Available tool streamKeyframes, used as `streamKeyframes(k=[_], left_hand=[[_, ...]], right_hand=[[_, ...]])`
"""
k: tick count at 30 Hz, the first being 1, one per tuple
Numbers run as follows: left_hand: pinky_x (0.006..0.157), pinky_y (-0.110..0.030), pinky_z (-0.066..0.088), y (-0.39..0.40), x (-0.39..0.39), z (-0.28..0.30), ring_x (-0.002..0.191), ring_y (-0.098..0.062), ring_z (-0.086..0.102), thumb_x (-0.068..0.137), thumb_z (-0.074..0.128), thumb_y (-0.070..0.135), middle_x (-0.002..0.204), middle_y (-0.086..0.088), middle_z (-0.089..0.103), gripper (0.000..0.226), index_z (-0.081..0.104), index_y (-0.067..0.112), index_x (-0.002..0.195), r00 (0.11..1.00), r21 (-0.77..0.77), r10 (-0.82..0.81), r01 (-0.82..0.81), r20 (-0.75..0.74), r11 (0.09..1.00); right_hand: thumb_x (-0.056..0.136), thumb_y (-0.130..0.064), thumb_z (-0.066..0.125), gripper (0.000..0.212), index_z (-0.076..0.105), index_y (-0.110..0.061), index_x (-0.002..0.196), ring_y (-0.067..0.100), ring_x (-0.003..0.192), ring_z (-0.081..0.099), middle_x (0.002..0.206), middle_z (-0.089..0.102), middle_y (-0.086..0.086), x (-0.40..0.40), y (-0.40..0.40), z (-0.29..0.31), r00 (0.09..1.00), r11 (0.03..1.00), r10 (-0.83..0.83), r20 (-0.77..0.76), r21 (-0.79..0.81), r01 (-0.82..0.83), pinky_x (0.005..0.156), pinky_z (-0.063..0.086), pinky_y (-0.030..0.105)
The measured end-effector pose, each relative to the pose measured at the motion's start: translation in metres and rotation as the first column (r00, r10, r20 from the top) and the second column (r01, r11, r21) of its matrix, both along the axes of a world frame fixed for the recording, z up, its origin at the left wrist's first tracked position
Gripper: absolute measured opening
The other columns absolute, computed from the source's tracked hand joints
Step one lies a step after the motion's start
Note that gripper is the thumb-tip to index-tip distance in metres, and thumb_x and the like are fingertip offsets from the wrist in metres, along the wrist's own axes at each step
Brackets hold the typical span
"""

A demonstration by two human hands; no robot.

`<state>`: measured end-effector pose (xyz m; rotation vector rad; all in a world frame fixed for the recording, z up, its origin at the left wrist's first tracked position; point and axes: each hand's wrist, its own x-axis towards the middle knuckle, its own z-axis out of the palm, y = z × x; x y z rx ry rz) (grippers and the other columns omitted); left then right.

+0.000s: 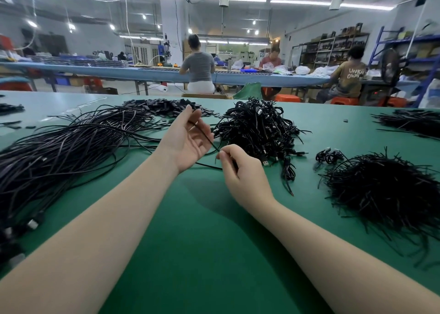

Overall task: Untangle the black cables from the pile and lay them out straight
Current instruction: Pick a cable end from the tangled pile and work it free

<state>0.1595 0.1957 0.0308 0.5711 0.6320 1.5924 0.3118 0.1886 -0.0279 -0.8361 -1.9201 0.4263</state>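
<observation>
Over the green desk, the left hand is turned palm up with its fingers loosely spread, a single black cable running across them, while the right hand has its fingers curled and pinches the same cable between thumb and forefinger. The tangled pile lies just beyond the hands. Straightened cables fan out to the left, and a heap of short black pieces sits to the right.

strip lights overhead – long blue workbench, shelving behind.
</observation>
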Motion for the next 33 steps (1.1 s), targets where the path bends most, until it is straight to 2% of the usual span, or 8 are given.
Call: streamKeyframes(k=[8,14,18,22,23,27,30,33], left_hand=[[0.06,-0.026,0.055,-0.009,-0.011,0.028,0.054,-0.015,0.061,0.102,0.023,0.044,0.064,0.001,0.062,0.051,0.059,0.016,0.08,0.939,-0.05,-0.051,0.037,-0.341,0.998],[0.047,-0.016,0.041,-0.021,-0.023,0.049,0.044,-0.004,0.048,0.1,0.021,0.054,0.051,0.011,0.048,0.063,0.055,0.021,0.058,0.944,0.061,-0.278,0.293,-0.176,0.954],[0.04,-0.016,0.035,-0.031,-0.031,0.043,0.036,-0.005,0.049,0.093,0.036,0.054,0.043,0.005,0.054,0.059,0.065,0.019,0.056,0.602,-0.157,-0.581,0.609,-0.548,0.778],[0.059,-0.021,0.052,-0.022,-0.017,0.025,0.079,-0.017,0.072,0.096,0.019,0.062,0.091,-0.008,0.075,0.077,0.078,0.013,0.093,0.051,-0.612,-0.663,0.338,-0.747,0.715],[0.07,-0.022,0.053,-0.02,-0.012,0.02,0.092,-0.016,0.071,0.096,0.014,0.063,0.102,-0.006,0.074,0.08,0.076,0.013,0.099,-0.003,-0.646,-0.672,0.279,-0.741,0.711],[0.08,-0.028,0.043,-0.013,-0.005,0.015,0.088,-0.012,0.062,0.099,0.016,0.059,0.082,0.005,0.068,0.067,0.064,0.022,0.07,0.179,-0.42,-0.437,0.122,-0.882,0.899],[0.106,-0.032,0.034,-0.003,-0.008,0.019,0.116,-0.011,0.051,0.1,0.017,0.055,0.119,0.005,0.059,0.054,0.053,0.024,0.125,0.233,-0.068,-0.061,-0.021,-0.97,0.997],[0.099,-0.026,0.04,-0.003,-0.008,0.035,0.119,-0.01,0.053,0.102,0.017,0.051,0.135,0.0,0.057,0.059,0.035,0.015,0.146,0.621,0.094,0.102,-0.045,-0.777,0.995]], right_hand=[[0.096,-0.027,0.055,0.017,0.071,-0.022,0.095,0.005,0.047,0.037,0.052,0.048,-0.012,0.004,0.005,-0.002,0.982,0.984,0.158,0.105,-0.097,-0.148,0.049,0.03,0.02],[0.098,-0.031,0.052,0.023,0.073,-0.025,0.093,0.012,0.05,0.037,0.057,0.039,-0.004,0.006,0.008,0.006,0.944,0.891,0.331,0.01,-0.332,-0.309,0.051,0.031,0.023],[0.086,-0.035,0.07,0.026,0.067,-0.012,0.074,0.012,0.047,0.043,0.054,0.047,-0.002,0.016,0.015,0.018,0.962,0.877,0.264,-0.069,-0.397,-0.27,0.047,0.037,0.022],[0.085,-0.022,0.072,0.018,0.063,-0.016,0.1,0.008,0.044,0.045,0.055,0.06,-0.003,0.017,0.017,0.026,0.968,0.883,0.205,-0.142,-0.4,-0.246,0.045,0.037,0.02],[0.088,-0.018,0.067,0.016,0.061,-0.017,0.103,0.008,0.042,0.045,0.056,0.062,-0.002,0.014,0.016,0.027,0.968,0.891,0.199,-0.151,-0.383,-0.243,0.045,0.038,0.021],[0.099,-0.009,0.045,0.011,0.048,-0.02,0.102,0.016,0.043,0.044,0.071,0.062,0.007,-0.002,0.005,0.03,0.952,0.897,0.188,-0.241,-0.354,-0.266,0.045,0.04,0.026],[0.103,-0.015,0.039,0.004,0.042,-0.017,0.104,0.016,0.044,0.051,0.066,0.062,-0.002,-0.008,-0.002,0.033,0.881,0.785,0.321,-0.349,-0.422,-0.453,0.053,0.044,0.03],[0.104,-0.022,0.037,0.017,0.051,-0.015,0.1,0.017,0.047,0.055,0.061,0.062,-0.002,-0.01,-0.005,0.03,0.794,0.579,0.434,-0.426,-0.543,-0.608,0.058,0.043,0.032]])
